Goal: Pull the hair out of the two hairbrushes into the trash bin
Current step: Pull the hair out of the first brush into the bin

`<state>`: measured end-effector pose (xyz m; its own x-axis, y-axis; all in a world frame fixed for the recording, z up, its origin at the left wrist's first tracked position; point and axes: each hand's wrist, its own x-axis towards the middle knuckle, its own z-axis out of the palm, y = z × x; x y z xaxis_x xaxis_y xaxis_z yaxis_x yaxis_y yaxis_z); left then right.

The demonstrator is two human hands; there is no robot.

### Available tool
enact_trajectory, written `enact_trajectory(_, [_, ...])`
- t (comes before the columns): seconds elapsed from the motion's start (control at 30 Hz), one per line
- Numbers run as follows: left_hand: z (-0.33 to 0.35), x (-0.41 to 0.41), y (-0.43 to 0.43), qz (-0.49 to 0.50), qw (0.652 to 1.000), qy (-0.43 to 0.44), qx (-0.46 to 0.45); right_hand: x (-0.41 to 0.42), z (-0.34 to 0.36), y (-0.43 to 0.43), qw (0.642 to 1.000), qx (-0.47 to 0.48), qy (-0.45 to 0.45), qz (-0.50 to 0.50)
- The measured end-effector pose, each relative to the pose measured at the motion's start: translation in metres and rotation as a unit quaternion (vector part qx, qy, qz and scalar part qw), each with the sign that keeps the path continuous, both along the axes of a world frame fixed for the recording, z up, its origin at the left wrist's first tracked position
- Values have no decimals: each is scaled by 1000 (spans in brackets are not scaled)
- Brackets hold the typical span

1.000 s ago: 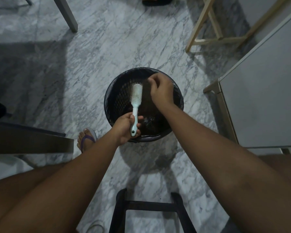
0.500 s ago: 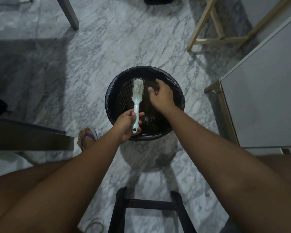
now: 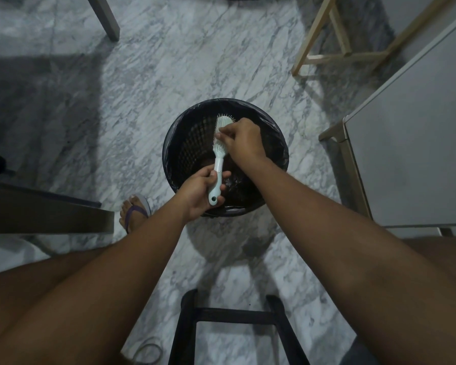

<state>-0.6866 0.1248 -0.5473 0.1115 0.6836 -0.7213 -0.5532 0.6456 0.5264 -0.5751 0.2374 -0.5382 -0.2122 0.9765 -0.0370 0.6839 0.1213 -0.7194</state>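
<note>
Hairbrush [image 3: 218, 162], pale and with its bristled head pointing away from the person, hangs directly above the open mouth of the trash bin [image 3: 190, 143]. That looks deliberate: whatever comes loose should drop into the black bag rather than onto the floor [image 3: 169, 61]. The left hand [image 3: 199, 192] has its fingers wrapped round the lower handle, steadying the brush over the near rim. The right hand [image 3: 244, 142] comes over the head from the right with thumb and fingertips pinched together at the bristles, though any strands caught between them are too fine and dark to make out. I judge this to be the plucking step on one brush; a second brush is not in view. Room for the pull looks decent — upward and to the right the air is open, and the bin is wide enough that a small drift should stay inside the rim. Tighter spots lie around it — a foot [image 3: 133, 212] in a sandal sits just beside the bin on the left, a white cabinet [image 3: 411, 143] stands near on the right, and a black stool frame [image 3: 234, 312] lies close to the person, below the arms.
</note>
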Motion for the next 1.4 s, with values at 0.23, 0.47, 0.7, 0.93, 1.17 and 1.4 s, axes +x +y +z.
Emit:
enact_trajectory(0.23, [-3,4,-5,35,999,-37,-18,5,9,4,993,46,92,-54])
enact_trajectory(0.47, [0,4,4,13,999,26,-20,13,18,3,965,138,178,-137])
enact_trajectory(0.7, [-5,5,11,32,990,88,-103,8,25,14,952,148,219,-154])
enact_trajectory(0.93, [-8,-8,-1,68,995,57,-50,14,35,23,959,82,186,-199])
enact_trajectory(1.17, [0,-6,3,56,997,39,-19,28,0,4,947,-267,-177,11])
enact_trajectory(1.4, [-2,-4,0,4,1000,7,-5,12,-2,0,948,-259,177,-47])
